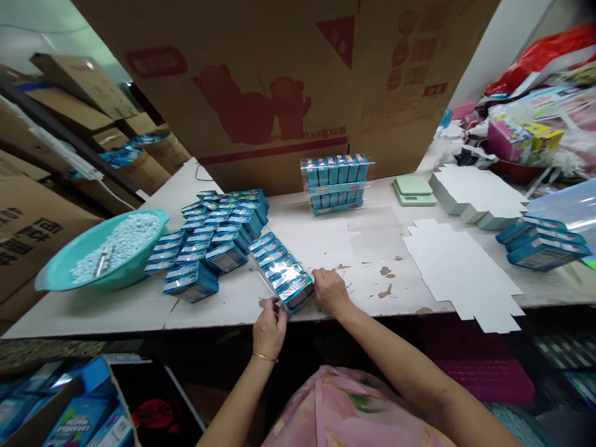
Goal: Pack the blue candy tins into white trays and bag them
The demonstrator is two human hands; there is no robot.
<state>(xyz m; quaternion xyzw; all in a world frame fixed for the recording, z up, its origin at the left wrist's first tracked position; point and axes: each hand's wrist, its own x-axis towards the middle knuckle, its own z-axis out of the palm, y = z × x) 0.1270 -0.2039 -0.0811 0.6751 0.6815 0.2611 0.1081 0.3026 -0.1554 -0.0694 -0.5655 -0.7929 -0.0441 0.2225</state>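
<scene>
Bracing the wrapped row (282, 267) at its near end, the left hand (270, 328) has its thumb and fingers drawn together by the corner, though glare and small size leave me unable to tell whether they pinch the clear plastic or just press it. The right hand (331, 292) is curled against the row's right side; its grip is equally unclear. The row lies slantwise on the white table (305, 233), its near end close to the front edge, so a hard pull toward the body could tip that end over.

Uneven pressure might skew the boxes inside or split the film (thin stuff, by the look of it). Just left of the row, loose blue boxes (228, 226) crowd its far end, and a sideways swing could topple some. Behind the row, a packed display (336, 183) stands upright, probably safe unless something gets shoved backward.
</scene>
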